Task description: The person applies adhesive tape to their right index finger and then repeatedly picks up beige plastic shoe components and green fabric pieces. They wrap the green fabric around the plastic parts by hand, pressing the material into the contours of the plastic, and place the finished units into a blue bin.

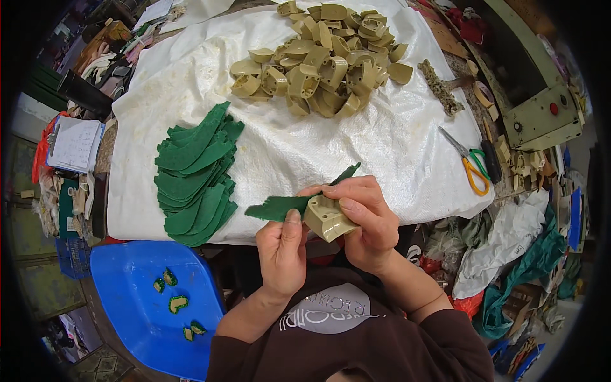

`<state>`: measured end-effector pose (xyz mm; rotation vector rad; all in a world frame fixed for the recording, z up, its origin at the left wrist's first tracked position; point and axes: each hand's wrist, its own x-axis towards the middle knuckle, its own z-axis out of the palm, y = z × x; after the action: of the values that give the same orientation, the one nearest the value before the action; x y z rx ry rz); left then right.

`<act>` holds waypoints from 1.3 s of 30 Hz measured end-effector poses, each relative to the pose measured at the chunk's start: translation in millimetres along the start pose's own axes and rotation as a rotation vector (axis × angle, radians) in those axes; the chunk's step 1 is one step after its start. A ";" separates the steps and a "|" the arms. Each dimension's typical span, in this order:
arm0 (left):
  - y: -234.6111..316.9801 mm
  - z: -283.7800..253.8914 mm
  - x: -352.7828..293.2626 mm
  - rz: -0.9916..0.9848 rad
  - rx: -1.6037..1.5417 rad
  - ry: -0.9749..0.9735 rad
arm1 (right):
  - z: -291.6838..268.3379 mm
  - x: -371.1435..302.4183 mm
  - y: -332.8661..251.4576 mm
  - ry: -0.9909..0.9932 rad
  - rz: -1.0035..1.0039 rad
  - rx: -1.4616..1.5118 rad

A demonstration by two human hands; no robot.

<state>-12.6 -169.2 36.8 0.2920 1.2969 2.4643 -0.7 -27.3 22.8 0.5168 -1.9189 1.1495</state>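
Note:
In front of my chest, my right hand [369, 223] grips a beige plastic shoe heel [328, 219], its thumb on the side of the heel and its flat, holed face turned partly up. My left hand [281, 251] pinches a green suede-like piece [277, 207] against the left side of the heel. The piece runs behind the heel, and its narrow tip rises past my right fingers. Some fingertips are hidden behind the heel. Left of my hands lies a fanned stack of similar green pieces [197, 172]. Farther away is a heap of bare beige heels [331, 70].
A white woven sheet [280, 146] covers the table. Scissors [468, 162] with orange and green handles and a dark-handled tool [490, 159] lie at the right. At lower left, a blue basin [137, 305] holds several green-edged heels. A clipboard [75, 143] sits at the far left.

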 end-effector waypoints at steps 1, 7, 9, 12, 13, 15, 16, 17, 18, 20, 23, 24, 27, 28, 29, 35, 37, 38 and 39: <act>1.6 2.5 -0.7 0.017 0.056 0.009 | 0.9 0.1 -0.2 0.008 0.002 -0.016; -3.1 -6.7 -6.6 0.155 0.543 0.036 | 6.3 2.4 1.8 0.025 -0.030 -0.144; -0.9 -10.1 -2.8 0.257 0.670 0.011 | 4.5 -0.4 5.2 0.001 -0.014 -0.170; 8.8 -12.5 8.5 0.461 0.846 0.002 | 0.9 0.9 3.9 -0.014 0.007 -0.159; 14.6 -12.2 7.6 0.454 0.866 0.061 | -1.7 1.9 2.5 -0.057 0.006 -0.222; 20.4 -11.3 8.0 0.466 0.855 0.121 | -7.0 4.8 -1.0 -0.146 0.000 -0.351; 19.9 -12.5 6.3 0.404 0.867 0.116 | -8.4 10.1 -7.5 -0.233 0.033 -0.413; 18.8 -13.9 3.8 0.342 0.877 0.111 | -10.7 16.8 -17.2 -0.319 0.065 -0.475; 17.6 -14.1 2.1 0.279 0.886 0.099 | -13.0 20.6 -23.9 -0.404 0.100 -0.542; 10.4 -15.6 0.8 0.249 0.862 0.096 | -14.2 21.2 -26.8 -0.499 0.169 -0.564; 3.5 -14.6 -2.1 0.264 0.899 0.067 | -15.8 21.2 -27.0 -0.564 0.234 -0.543; 1.6 -13.6 -2.8 0.279 0.921 0.051 | -16.7 21.2 -26.3 -0.572 0.251 -0.530; -3.1 -8.6 0.5 0.507 1.173 0.005 | -16.7 15.5 -16.4 -0.538 0.254 -0.489; -3.0 -7.5 0.4 0.513 1.163 0.005 | -16.4 13.9 -12.5 -0.499 0.237 -0.458; -2.7 -6.6 0.2 0.519 1.154 0.006 | -16.2 12.2 -8.4 -0.461 0.220 -0.428; -9.8 -23.0 10.7 0.480 0.861 0.001 | -20.5 4.7 5.7 -0.364 0.234 -0.124; -14.3 -27.0 16.3 0.566 0.859 -0.049 | -21.6 2.7 6.2 -0.383 0.269 -0.018; -14.3 -26.0 18.1 0.598 0.869 -0.077 | -22.5 3.0 5.5 -0.395 0.282 0.015; -13.5 -24.8 19.0 0.630 0.881 -0.103 | -23.5 4.6 4.6 -0.407 0.294 0.052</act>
<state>-35.7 -173.5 12.1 1.1667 2.4627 2.0547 3.8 -4.4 29.9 0.5406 -2.3801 1.3622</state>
